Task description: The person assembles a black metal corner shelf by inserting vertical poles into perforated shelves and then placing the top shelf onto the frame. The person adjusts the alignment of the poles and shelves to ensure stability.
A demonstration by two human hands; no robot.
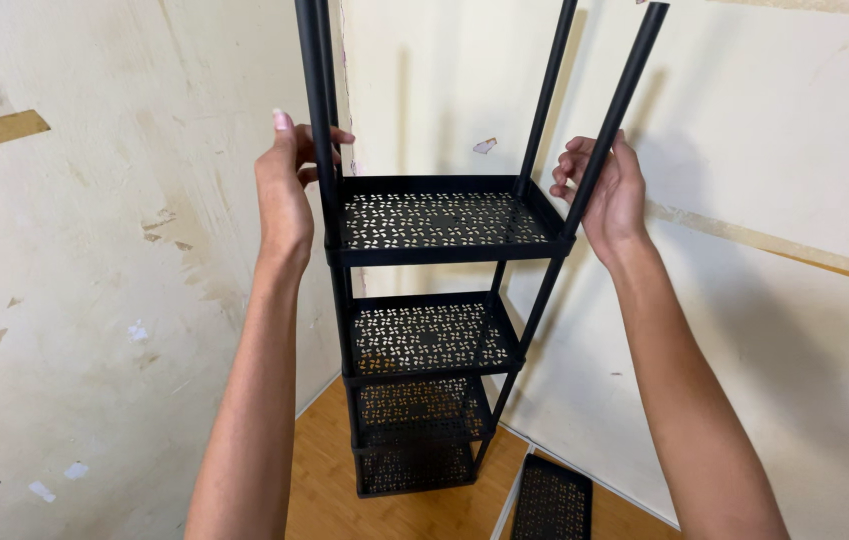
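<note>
Left grip (pixel 290 185): fingers curled round the near-left post (pixel 317 90) of a black rack (pixel 435 300), just above the top shelf (pixel 442 221); thumb side faces the camera, closed on the post. Right grip (pixel 605 195): wrapped on the near-right post (pixel 613 110) at about the same height, also closed, fingers tucked behind the tube.

Rack sits between the two hands, upright or near it, in a room corner. Four perforated shelves stacked down the frame, the lowest close to the wood floor (pixel 330 480). Posts run on above the top shelf and out of view; no shelf on that upper stretch.

Likely reason for the hold: one hand per front post, level with each other, steadies a tall narrow frame from both sides and keeps it from twisting or tipping. Gripping just above a shelf puts the hands where the frame is stiffest.

A loose panel (pixel 552 500) of the same perforated black metal lies on the floor, right of the rack's foot, well apart from both hands. Walls (pixel 95 300) are cream and scuffed, with tape remnants and chipped patches; a tan stripe crosses the right wall.
</note>
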